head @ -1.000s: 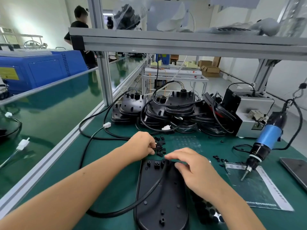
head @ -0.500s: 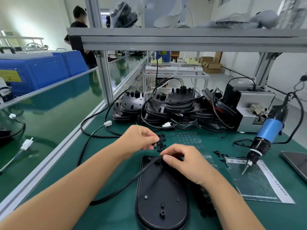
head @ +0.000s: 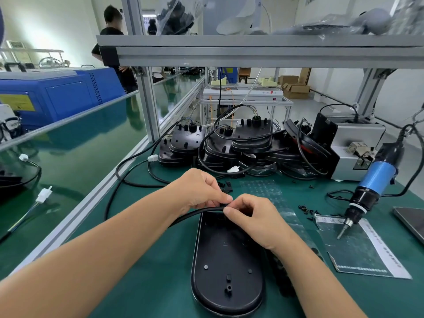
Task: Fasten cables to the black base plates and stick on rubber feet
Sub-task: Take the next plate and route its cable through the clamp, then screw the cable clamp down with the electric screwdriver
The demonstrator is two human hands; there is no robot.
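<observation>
Green matting (head: 142,283) covers the workbench, framed by aluminium rails, with a long glossy green line running off toward ten o'clock where a person in a dark shirt (head: 112,42) stands beside a blue machine (head: 62,92). At the centre of the mat, toward six o'clock, lies a black oval base plate (head: 226,267), underside up, its small posts and bosses showing. A black cable (head: 197,213) arcs from beneath the left forearm up to the plate's far end. The left hand (head: 198,189) has its fingers curled, thumb and forefinger pinching the cable just above the plate's twelve o'clock edge. The right hand (head: 254,219) meets it there, fingertips touching the left thumb, and pinches the same cable end; what sits between the fingertips is hidden. Just beyond the hands lie a few small black clips (head: 226,185) and a clear backing sheet (head: 263,191). At twelve o'clock a heap of more base plates (head: 241,143) with looped cables and white connectors is stacked. At three o'clock a blue electric screwdriver (head: 371,184) hangs with its bit touching a plastic bag (head: 358,249), loose screws (head: 306,208) scattered near it, and a grey screw feeder (head: 353,145) stands behind.
</observation>
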